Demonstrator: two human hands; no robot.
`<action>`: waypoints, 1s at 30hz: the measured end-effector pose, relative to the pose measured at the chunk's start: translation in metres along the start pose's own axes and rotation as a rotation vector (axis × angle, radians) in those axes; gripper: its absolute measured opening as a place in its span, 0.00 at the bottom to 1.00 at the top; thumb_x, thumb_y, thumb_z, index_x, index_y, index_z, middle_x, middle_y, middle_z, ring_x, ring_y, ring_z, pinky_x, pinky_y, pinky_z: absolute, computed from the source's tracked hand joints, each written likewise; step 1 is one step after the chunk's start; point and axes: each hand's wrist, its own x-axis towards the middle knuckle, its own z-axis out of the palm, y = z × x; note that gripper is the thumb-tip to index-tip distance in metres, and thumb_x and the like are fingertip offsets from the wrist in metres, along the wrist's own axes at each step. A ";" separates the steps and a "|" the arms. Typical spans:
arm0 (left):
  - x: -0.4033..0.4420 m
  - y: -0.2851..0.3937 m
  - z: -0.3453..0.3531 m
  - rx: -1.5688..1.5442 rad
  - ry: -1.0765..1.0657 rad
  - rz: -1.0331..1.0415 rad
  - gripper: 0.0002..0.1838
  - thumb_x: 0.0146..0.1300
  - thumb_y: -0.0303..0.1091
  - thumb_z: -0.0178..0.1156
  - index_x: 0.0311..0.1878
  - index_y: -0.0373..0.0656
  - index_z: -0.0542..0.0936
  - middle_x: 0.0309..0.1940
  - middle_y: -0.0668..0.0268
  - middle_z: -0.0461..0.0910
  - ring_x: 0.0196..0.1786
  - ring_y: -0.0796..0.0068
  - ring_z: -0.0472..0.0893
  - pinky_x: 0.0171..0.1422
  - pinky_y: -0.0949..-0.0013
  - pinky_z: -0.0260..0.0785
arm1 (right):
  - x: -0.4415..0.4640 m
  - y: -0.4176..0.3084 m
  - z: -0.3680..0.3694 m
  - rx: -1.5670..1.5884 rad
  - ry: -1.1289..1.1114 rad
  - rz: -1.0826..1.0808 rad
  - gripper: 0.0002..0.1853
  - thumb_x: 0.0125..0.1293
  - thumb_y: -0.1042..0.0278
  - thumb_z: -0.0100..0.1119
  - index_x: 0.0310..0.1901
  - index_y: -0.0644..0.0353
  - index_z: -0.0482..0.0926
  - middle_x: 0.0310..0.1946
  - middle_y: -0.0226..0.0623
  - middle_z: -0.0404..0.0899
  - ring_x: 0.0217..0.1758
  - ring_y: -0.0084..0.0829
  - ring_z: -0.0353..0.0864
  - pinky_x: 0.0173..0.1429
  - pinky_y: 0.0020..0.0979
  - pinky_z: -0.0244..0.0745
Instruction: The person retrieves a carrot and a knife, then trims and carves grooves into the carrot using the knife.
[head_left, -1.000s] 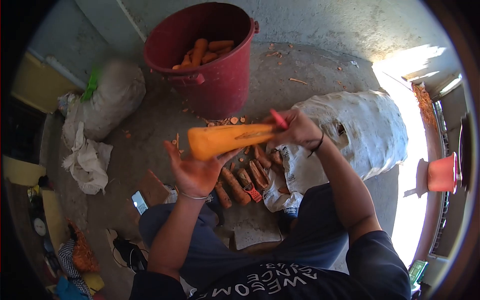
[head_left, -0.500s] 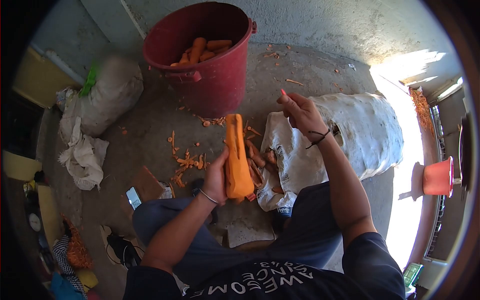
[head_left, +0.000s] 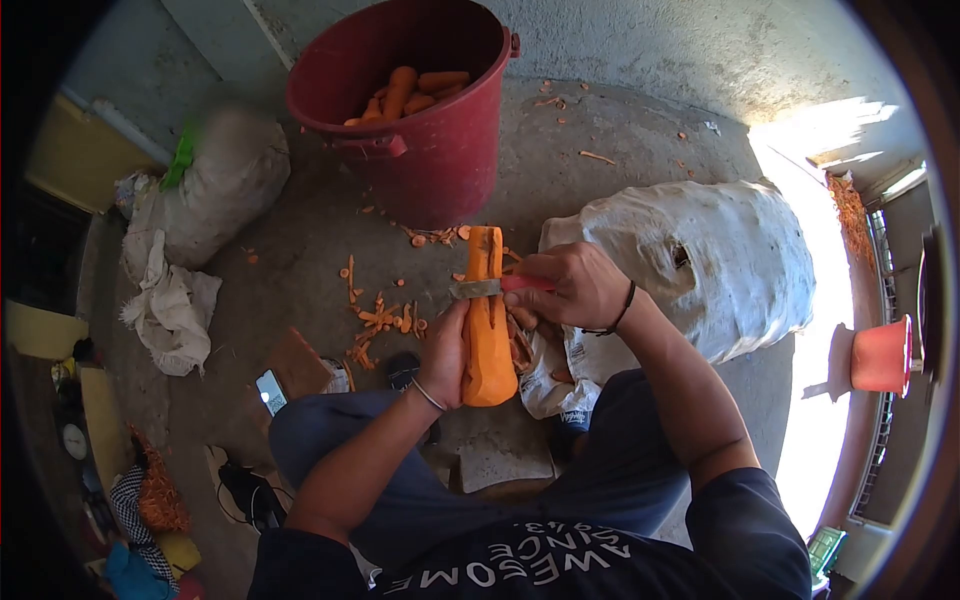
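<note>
A large peeled orange carrot [head_left: 489, 350] stands nearly upright in the view, with a dark groove down its upper part. My left hand [head_left: 444, 358] is wrapped round its lower left side. In my right hand [head_left: 575, 287] is a knife [head_left: 476, 289] with a red handle, its blade lying across the carrot's upper half. Behind the carrot, unpeeled carrots [head_left: 520, 345] lie partly hidden at the mouth of a white sack [head_left: 700, 265]. Orange peelings [head_left: 378, 317] are scattered on the floor to the left.
A dark red bin [head_left: 430, 165] holding peeled carrots stands ahead. Another stuffed sack [head_left: 225, 190] is at the left, with a phone [head_left: 270, 392] and a brown board [head_left: 300, 363] nearer me. A small red bucket [head_left: 880, 357] is at the far right.
The carrot has gone from lying sideways between both hands to upright in my left hand. My right hand has come back down and left, bringing the blade onto the carrot.
</note>
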 end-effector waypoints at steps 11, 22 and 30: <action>-0.017 0.001 0.016 0.030 -0.003 0.083 0.28 0.86 0.59 0.43 0.65 0.42 0.75 0.44 0.55 0.86 0.39 0.65 0.89 0.44 0.60 0.87 | 0.002 -0.005 -0.012 -0.003 0.003 0.047 0.18 0.69 0.47 0.72 0.40 0.56 0.92 0.24 0.44 0.85 0.28 0.47 0.87 0.36 0.44 0.79; -0.022 0.001 0.018 0.210 0.047 0.112 0.29 0.86 0.61 0.43 0.63 0.43 0.75 0.41 0.54 0.86 0.36 0.64 0.89 0.39 0.62 0.86 | 0.003 0.007 -0.023 -0.019 0.055 0.199 0.21 0.71 0.45 0.71 0.42 0.59 0.92 0.25 0.48 0.86 0.29 0.48 0.88 0.38 0.44 0.80; -0.020 -0.007 0.020 0.112 -0.009 0.010 0.29 0.86 0.60 0.42 0.64 0.43 0.76 0.43 0.54 0.87 0.40 0.60 0.90 0.48 0.59 0.85 | -0.001 0.054 -0.009 0.178 0.116 0.480 0.28 0.81 0.41 0.60 0.46 0.66 0.88 0.24 0.42 0.83 0.24 0.32 0.85 0.32 0.35 0.76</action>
